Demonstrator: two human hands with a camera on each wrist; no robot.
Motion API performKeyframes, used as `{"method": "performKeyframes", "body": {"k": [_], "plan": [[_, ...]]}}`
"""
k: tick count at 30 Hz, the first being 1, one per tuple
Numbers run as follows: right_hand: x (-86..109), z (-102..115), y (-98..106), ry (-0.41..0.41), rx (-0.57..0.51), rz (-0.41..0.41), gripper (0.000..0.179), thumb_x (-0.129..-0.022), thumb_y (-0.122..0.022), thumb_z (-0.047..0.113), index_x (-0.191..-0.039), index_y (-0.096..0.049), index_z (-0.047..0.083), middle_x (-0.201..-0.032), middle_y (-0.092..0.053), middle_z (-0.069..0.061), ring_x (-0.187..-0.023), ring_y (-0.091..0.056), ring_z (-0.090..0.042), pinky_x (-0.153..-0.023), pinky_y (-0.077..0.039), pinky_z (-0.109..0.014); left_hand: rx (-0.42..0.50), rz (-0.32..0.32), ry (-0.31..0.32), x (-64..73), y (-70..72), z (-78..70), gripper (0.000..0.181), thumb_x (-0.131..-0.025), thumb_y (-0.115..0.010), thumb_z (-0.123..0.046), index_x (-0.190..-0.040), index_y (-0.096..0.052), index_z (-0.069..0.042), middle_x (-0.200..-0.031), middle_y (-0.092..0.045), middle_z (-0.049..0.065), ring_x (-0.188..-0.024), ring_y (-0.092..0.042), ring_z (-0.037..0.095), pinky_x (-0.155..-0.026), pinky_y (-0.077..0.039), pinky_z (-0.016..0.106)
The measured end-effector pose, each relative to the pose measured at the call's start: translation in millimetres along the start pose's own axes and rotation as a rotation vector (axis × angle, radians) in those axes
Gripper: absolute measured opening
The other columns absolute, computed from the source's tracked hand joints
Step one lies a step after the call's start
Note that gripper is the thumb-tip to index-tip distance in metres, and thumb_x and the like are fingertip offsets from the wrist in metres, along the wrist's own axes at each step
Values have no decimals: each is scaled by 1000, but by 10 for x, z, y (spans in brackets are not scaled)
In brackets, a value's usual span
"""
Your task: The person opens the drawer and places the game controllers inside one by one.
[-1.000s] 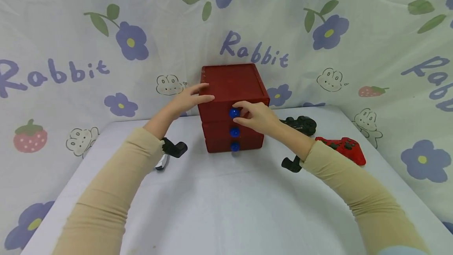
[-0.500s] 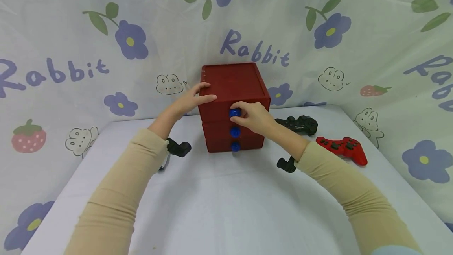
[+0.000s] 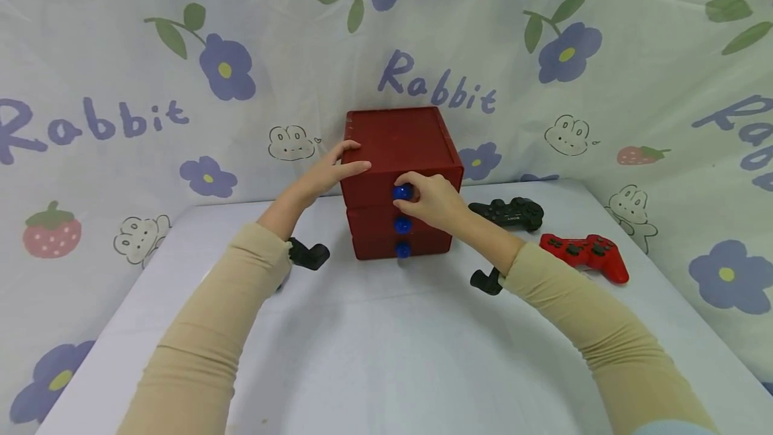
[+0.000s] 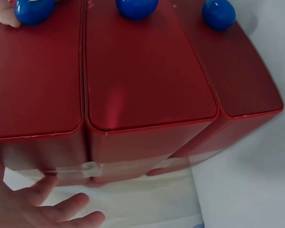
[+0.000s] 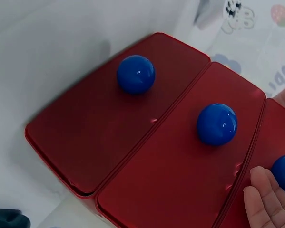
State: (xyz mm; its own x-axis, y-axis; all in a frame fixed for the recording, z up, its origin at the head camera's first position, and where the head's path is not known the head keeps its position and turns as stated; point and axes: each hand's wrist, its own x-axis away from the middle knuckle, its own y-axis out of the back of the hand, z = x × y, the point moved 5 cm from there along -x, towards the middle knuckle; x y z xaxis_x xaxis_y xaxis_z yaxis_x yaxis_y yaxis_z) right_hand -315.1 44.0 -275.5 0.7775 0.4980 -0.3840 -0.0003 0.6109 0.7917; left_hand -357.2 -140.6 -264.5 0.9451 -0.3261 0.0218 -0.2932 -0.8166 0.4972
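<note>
A red cabinet [image 3: 398, 139] with three stacked drawers stands against the back cloth, each drawer with a round blue knob. My right hand [image 3: 439, 201] pinches the top knob [image 3: 402, 192] between thumb and fingers. In the right wrist view those fingers [image 5: 263, 194] lie beside the same knob. The middle knob [image 5: 217, 124] and bottom knob [image 5: 135, 74] are untouched, and all three drawers sit closed. At the cabinet's upper left edge is my left hand [image 3: 326, 170], its fingers extended. The left wrist view shows that hand [image 4: 37, 204] spread along the cabinet's side.
To the right lie a black game controller [image 3: 513, 213] and a red game controller [image 3: 588, 254], both partly behind my right arm. Another small object is mostly hidden by my left sleeve [image 3: 211, 321]. A patterned cloth [image 3: 290, 86] hangs behind the white table [image 3: 374, 354].
My right fingers have drawn in around the top knob, the hand edging left. My left hand has shifted slightly right along the cabinet edge. The drawers stay closed.
</note>
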Motion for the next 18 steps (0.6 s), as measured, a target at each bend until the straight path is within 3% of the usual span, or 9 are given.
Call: {"method": "performKeyframes", "body": {"k": [10, 18], "plan": [[17, 18, -2, -3, 6, -2, 32, -83, -67, 20, -110, -59, 5, -64, -56, -4, -57, -51, -14, -51, -43, -22, -3, -10, 5, 17, 12, -1, 63, -87, -53, -39, -138, -26, -15, -144, -24, 10, -129, -26, 29, -104, -23, 54], [107, 72, 12, -24, 57, 18, 34, -83, -67, 22, -111, -58, 6, -65, -57, -3, -57, -51, -12, -51, -43, -21, 75, 5, 37, 15, -21, 20, 60, -88, -54, -37, -137, -26, -18, -139, -28, 12, -120, -39, 32, -96, -36, 53]]}}
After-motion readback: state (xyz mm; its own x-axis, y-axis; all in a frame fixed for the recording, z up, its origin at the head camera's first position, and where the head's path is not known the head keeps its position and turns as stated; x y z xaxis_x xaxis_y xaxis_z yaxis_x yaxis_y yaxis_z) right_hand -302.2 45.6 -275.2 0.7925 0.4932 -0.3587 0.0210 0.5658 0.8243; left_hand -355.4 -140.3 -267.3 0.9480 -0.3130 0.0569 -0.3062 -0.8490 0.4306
